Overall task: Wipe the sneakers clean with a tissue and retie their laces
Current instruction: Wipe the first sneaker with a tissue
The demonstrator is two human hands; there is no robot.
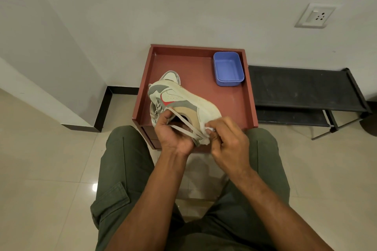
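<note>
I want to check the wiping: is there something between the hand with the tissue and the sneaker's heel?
Yes. Loose laces run across the heel area of the sneaker, right beside the tissue pinched by the right hand. The left hand holds the shoe.

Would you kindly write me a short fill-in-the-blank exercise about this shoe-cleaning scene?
1. The left hand holds a ____.
2. The right hand pinches a white ____ against the shoe's heel.
3. The container on the red tray is coloured ____.
4. A second sneaker lies ____ the held one.

Missing words: sneaker; tissue; blue; behind
</note>
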